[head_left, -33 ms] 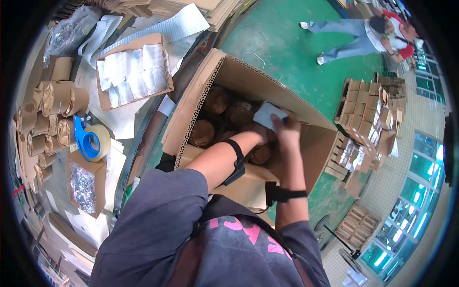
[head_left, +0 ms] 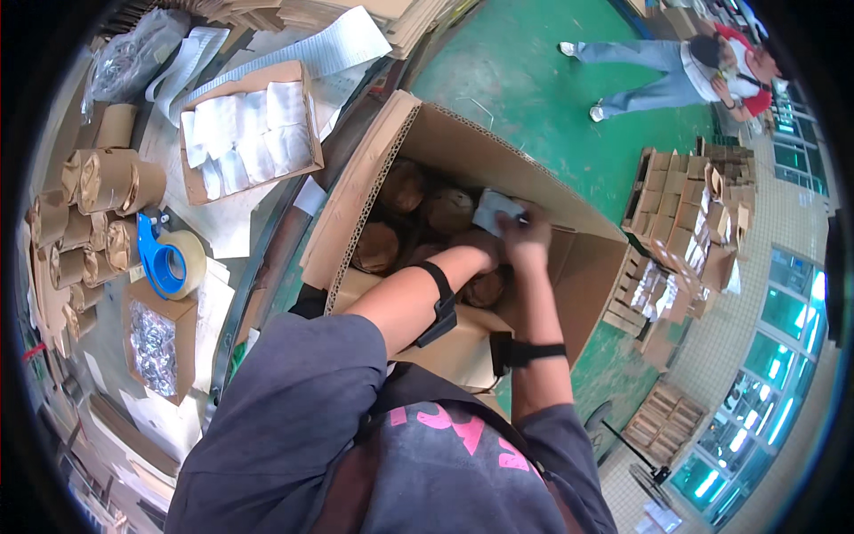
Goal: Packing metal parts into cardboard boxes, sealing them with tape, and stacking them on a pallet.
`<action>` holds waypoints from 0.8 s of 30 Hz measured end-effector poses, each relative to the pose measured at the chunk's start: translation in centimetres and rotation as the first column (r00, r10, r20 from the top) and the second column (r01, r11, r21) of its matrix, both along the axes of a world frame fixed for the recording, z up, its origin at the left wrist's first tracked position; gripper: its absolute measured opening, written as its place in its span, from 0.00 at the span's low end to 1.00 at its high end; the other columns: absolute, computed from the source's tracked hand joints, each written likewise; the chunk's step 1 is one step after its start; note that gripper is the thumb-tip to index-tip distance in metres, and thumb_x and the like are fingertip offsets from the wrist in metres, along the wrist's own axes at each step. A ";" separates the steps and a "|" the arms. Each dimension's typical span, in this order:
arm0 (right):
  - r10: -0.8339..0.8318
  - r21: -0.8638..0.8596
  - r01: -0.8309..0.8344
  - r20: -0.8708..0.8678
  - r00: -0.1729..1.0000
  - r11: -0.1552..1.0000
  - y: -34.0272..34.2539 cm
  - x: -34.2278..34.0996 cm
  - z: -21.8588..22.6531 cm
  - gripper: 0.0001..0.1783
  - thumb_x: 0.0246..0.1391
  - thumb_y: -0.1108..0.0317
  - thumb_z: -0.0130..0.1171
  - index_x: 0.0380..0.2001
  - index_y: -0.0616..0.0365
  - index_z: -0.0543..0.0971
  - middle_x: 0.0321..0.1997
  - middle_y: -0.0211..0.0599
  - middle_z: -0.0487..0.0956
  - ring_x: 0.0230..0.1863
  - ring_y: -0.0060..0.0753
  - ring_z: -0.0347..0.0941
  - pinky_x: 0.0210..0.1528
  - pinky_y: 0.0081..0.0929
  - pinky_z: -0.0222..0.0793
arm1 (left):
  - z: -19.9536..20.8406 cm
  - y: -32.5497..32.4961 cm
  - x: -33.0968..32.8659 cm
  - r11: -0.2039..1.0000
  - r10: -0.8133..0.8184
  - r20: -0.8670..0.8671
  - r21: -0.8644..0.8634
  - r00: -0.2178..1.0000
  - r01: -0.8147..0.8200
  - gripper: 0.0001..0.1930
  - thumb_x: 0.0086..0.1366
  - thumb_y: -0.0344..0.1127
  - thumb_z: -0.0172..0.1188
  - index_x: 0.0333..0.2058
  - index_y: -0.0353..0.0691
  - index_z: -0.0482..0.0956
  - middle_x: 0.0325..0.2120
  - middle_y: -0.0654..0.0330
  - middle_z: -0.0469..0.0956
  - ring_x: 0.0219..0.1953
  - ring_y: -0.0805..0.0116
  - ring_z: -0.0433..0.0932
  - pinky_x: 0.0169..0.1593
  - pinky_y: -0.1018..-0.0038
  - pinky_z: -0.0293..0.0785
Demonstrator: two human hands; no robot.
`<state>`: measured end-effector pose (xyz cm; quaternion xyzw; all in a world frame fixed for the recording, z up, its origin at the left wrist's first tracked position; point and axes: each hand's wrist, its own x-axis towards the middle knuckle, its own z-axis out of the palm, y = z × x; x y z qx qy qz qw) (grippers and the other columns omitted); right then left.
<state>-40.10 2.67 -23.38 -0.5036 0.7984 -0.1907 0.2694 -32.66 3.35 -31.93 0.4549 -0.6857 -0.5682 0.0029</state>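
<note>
Both of my hands reach down into a large open cardboard box [head_left: 560, 191]. Inside it sit several round bundles wrapped in brown paper [head_left: 451, 211]. My right hand [head_left: 527, 238] is closed on the near right end of a flat white packet [head_left: 492, 212], held against the box's far wall. Just left of and below it, my left hand [head_left: 479, 248] is low among the bundles, its fingers hidden, so its grip does not show. Another brown bundle [head_left: 484, 289] lies beneath my wrists.
On the bench at left are a small carton of white packets [head_left: 253, 133], a blue tape dispenser [head_left: 158, 258], stacked brown paper rolls [head_left: 107, 182] and a box of clear bags [head_left: 153, 347]. Across the green floor, a person [head_left: 703, 67] stands near loaded pallets [head_left: 667, 214].
My right hand and the white packet have shifted slightly left and deeper into the box. My left hand has barely moved.
</note>
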 end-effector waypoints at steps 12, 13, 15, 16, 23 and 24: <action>0.273 0.306 -0.368 0.312 0.910 0.878 -3.9 6.9 13.1 0.17 0.58 0.59 0.56 0.25 0.63 0.79 0.16 0.31 0.76 0.16 0.20 0.69 0.20 0.19 0.65 | 25.1 3.6 20.0 0.855 -0.446 -0.709 -0.157 0.546 0.495 0.17 0.67 0.38 0.46 0.51 0.35 0.69 0.35 0.46 0.77 0.38 0.46 0.77 0.41 0.55 0.72; 0.339 0.160 -0.441 0.433 0.835 0.883 -4.4 9.5 17.2 0.17 0.60 0.61 0.55 0.24 0.63 0.78 0.15 0.26 0.73 0.16 0.14 0.66 0.17 0.13 0.60 | 26.4 2.2 23.4 0.890 -0.392 -0.715 -0.134 0.579 0.437 0.16 0.67 0.37 0.48 0.49 0.36 0.72 0.34 0.48 0.78 0.38 0.49 0.77 0.41 0.57 0.73; 0.464 -0.068 -0.521 0.562 0.685 0.851 -5.5 13.4 21.7 0.17 0.59 0.61 0.55 0.24 0.64 0.78 0.18 0.28 0.74 0.19 0.17 0.68 0.21 0.16 0.62 | 27.8 -2.3 29.7 0.989 -0.127 -0.613 -0.019 0.780 0.146 0.10 0.63 0.35 0.54 0.39 0.37 0.79 0.29 0.51 0.79 0.37 0.57 0.79 0.40 0.66 0.74; 0.536 -0.155 -0.558 0.565 0.627 0.816 -6.7 16.8 22.3 0.15 0.58 0.62 0.56 0.25 0.64 0.78 0.19 0.31 0.75 0.20 0.21 0.69 0.23 0.18 0.63 | 25.4 -4.4 31.7 0.993 0.106 -0.254 -0.018 0.961 -0.114 0.09 0.61 0.34 0.55 0.36 0.38 0.79 0.28 0.52 0.79 0.35 0.61 0.80 0.38 0.68 0.74; 0.933 0.378 -0.874 -0.300 0.198 0.307 -18.7 31.2 7.8 0.13 0.52 0.66 0.51 0.33 0.60 0.82 0.41 0.49 0.80 0.46 0.50 0.76 0.48 0.41 0.72 | 12.0 -13.0 37.0 0.552 0.582 0.329 -0.832 0.743 -0.064 0.23 0.45 0.37 0.69 0.41 0.36 0.76 0.43 0.50 0.72 0.47 0.50 0.72 0.48 0.59 0.70; 0.897 0.389 -0.839 -0.377 0.231 0.380 -19.5 31.1 4.6 0.15 0.53 0.66 0.49 0.37 0.58 0.82 0.43 0.47 0.80 0.46 0.44 0.78 0.48 0.42 0.73 | 11.6 -13.9 36.0 0.596 0.579 0.336 -0.796 0.743 -0.104 0.26 0.42 0.37 0.71 0.43 0.37 0.75 0.42 0.49 0.72 0.46 0.51 0.72 0.46 0.58 0.71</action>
